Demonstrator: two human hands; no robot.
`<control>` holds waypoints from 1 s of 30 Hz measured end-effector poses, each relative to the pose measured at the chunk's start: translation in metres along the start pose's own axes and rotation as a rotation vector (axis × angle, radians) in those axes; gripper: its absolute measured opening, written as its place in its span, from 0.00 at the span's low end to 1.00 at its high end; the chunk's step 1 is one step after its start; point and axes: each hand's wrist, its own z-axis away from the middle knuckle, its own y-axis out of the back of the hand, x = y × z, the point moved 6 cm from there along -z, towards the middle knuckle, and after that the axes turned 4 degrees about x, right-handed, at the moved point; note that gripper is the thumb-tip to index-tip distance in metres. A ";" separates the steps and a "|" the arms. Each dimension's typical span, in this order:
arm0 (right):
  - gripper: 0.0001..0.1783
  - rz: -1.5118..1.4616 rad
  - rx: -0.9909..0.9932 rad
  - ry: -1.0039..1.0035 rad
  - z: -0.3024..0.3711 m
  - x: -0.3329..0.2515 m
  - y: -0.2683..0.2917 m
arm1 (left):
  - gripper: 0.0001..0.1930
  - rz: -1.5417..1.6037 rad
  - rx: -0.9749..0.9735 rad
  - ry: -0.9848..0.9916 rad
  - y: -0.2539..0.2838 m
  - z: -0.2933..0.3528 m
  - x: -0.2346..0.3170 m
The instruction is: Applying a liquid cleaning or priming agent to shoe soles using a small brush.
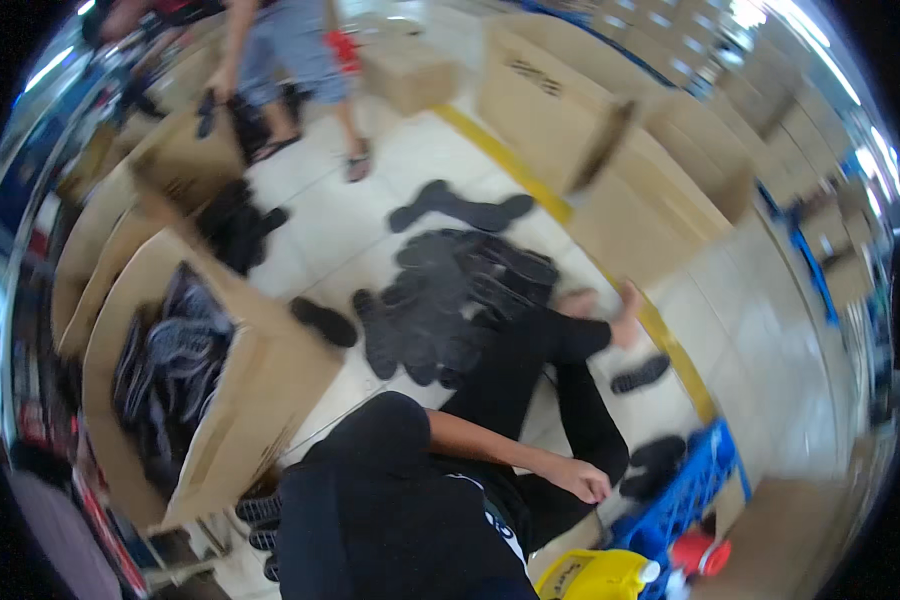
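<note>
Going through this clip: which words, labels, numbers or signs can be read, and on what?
No text is copied out here; where it stands:
Yellow jug: dark writing, not spelled out.
Large top carton: dark print, too blurred to read.
Front left carton: dark marks, too blurred.
Black shirt: white print, not fully readable.
Other marks: too small or blurred.

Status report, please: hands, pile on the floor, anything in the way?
Left hand loosely curled, grip unclear; right hand not in view. Dark grey, sole-shaped pieces heaped on pale tiled floor. Black-trousered legs between hand and heap.
</note>
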 end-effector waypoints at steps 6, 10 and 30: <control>0.25 0.040 -0.321 0.367 -0.070 -0.226 -0.051 | 0.29 -0.265 0.433 -0.510 0.054 0.037 0.193; 0.23 -0.278 -0.344 0.590 -0.083 -0.304 -0.100 | 0.28 -0.284 0.442 -0.573 0.065 0.042 0.259; 0.06 -0.475 -0.918 0.593 0.000 -0.464 -0.254 | 0.20 -0.783 0.986 -0.229 0.133 0.180 0.309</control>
